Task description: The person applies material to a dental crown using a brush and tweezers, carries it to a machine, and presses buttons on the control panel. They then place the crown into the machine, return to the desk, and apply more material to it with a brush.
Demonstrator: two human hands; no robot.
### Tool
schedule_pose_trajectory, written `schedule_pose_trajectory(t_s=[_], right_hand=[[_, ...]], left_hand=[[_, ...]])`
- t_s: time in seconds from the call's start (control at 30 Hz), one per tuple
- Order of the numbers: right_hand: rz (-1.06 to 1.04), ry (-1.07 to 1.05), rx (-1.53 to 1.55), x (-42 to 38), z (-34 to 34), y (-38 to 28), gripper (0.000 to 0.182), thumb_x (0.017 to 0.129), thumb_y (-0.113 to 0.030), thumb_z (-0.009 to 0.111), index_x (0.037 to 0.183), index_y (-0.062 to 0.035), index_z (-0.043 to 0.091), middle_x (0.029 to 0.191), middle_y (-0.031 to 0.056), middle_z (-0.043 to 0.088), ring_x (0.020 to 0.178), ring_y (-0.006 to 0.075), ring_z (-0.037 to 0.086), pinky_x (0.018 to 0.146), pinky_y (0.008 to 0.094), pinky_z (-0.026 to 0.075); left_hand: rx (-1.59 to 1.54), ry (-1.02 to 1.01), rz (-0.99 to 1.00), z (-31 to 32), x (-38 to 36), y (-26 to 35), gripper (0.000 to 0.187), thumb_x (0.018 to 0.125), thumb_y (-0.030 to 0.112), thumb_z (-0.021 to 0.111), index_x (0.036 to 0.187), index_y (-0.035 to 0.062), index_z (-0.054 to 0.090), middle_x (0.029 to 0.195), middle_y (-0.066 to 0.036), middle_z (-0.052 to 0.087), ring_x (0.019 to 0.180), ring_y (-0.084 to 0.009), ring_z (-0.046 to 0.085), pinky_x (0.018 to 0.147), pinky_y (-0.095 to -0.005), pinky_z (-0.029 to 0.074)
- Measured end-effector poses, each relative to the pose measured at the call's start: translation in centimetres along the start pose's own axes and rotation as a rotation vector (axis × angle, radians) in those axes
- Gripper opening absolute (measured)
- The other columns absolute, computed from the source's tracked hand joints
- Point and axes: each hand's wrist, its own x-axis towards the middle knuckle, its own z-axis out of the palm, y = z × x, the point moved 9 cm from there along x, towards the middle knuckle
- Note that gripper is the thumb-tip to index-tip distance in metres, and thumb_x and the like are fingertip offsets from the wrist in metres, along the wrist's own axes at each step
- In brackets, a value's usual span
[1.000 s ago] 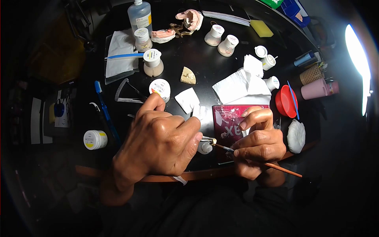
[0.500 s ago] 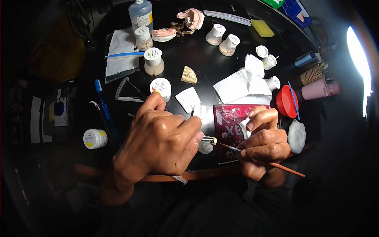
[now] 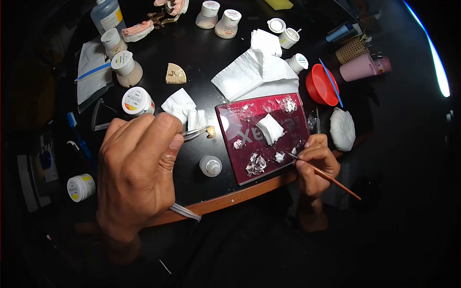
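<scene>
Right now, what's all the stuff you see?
Tweezers: one, silver, left hand
Chip: one, yellowish, tweezers' tips
Brush: one, brown, right hand
Slab: one, maroon, front
Clumps: several, white, slab
Tissues: several, white, middle
Flared jars: four, white-capped, back
Tubs: two, white, left
Dropper bottle: one, whitish, front
Big bottle: one, bluish, back
Gum models: two, pink, back
Sponge: one, yellow, back
Bowl: one, red, right
Cup: one, pink, right
Left hand, right hand: two, bare, front

Dental lab: black bench (image 3: 153,55) with pink-and-white dental cast (image 3: 138,31), labelled powder jars (image 3: 226,28), smeared maroon slab (image 3: 269,156).
</scene>
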Motion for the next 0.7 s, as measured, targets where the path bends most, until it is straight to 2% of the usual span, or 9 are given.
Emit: schedule_pose_trajectory(t_s=[0.07,0.17,0.37,0.43,0.47,0.63,0.7], right_hand=[[-0.050,-0.063,-0.062,-0.9,1.4,-1.0,0.008,0.070,-0.004,0.069,0.077,-0.0039,0.066,0.068,0.0046,0.066,0.081,0.0214,0.053,0.078,0.0340,0.045],[-0.079,-0.165,-0.079,-1.8,3.7,-1.9,0.012,0.066,-0.002,0.070,0.076,-0.0067,0.066,0.064,0.0023,0.066,0.070,0.0204,0.053,0.076,0.0349,0.045],[-0.103,-0.190,-0.137,-1.6,4.8,-2.4,0.013,0.064,-0.001,0.071,0.075,-0.0071,0.068,0.062,0.0019,0.065,0.064,0.0186,0.054,0.077,0.0347,0.047],[-0.105,-0.193,-0.141,-1.7,5.0,-2.2,0.013,0.063,-0.001,0.071,0.074,-0.0072,0.069,0.062,0.0020,0.065,0.063,0.0182,0.054,0.077,0.0345,0.047],[-0.102,-0.193,-0.141,-1.7,5.0,-2.2,0.013,0.063,-0.002,0.071,0.074,-0.0071,0.069,0.061,0.0020,0.065,0.064,0.0185,0.054,0.077,0.0346,0.047],[-0.093,-0.206,-0.141,-1.7,5.0,-2.2,0.013,0.062,-0.002,0.071,0.074,-0.0068,0.069,0.061,0.0020,0.065,0.067,0.0197,0.055,0.077,0.0346,0.047],[-0.083,-0.210,-0.135,-1.8,5.0,-2.1,0.012,0.065,-0.002,0.070,0.076,-0.0068,0.068,0.063,0.0030,0.066,0.069,0.0191,0.054,0.080,0.0368,0.045]], left_hand=[[-0.112,0.000,-0.059,0.4,-0.3,-0.5,0.008,0.099,0.006,0.062,0.095,0.0002,0.064,0.071,-0.011,0.053,0.061,-0.0278,0.052,0.059,-0.0396,0.038],[-0.158,-0.021,-0.096,0.9,-0.3,-0.6,0.009,0.099,0.007,0.064,0.096,-0.0015,0.065,0.071,-0.011,0.053,0.062,-0.0267,0.053,0.058,-0.0390,0.040],[-0.118,-0.023,-0.050,0.9,-0.4,-0.5,0.009,0.097,0.005,0.067,0.099,-0.0037,0.067,0.075,-0.012,0.055,0.063,-0.0255,0.055,0.058,-0.0378,0.042],[-0.099,-0.034,-0.003,0.7,-0.3,-0.1,0.012,0.097,0.005,0.064,0.102,-0.0049,0.069,0.077,-0.011,0.058,0.063,-0.0185,0.054,0.058,-0.0327,0.041],[-0.088,-0.041,0.020,0.7,-0.2,0.1,0.013,0.098,0.004,0.063,0.104,-0.0055,0.069,0.078,-0.010,0.059,0.063,-0.0150,0.053,0.058,-0.0301,0.040],[-0.069,-0.060,-0.009,1.0,-0.5,-0.4,0.016,0.094,0.002,0.065,0.106,-0.0062,0.071,0.079,-0.011,0.061,0.065,-0.0162,0.056,0.059,-0.0304,0.043],[-0.060,-0.062,-0.010,1.1,-0.5,-0.5,0.016,0.094,0.002,0.065,0.106,-0.0063,0.071,0.079,-0.011,0.061,0.066,-0.0166,0.058,0.060,-0.0307,0.043]])
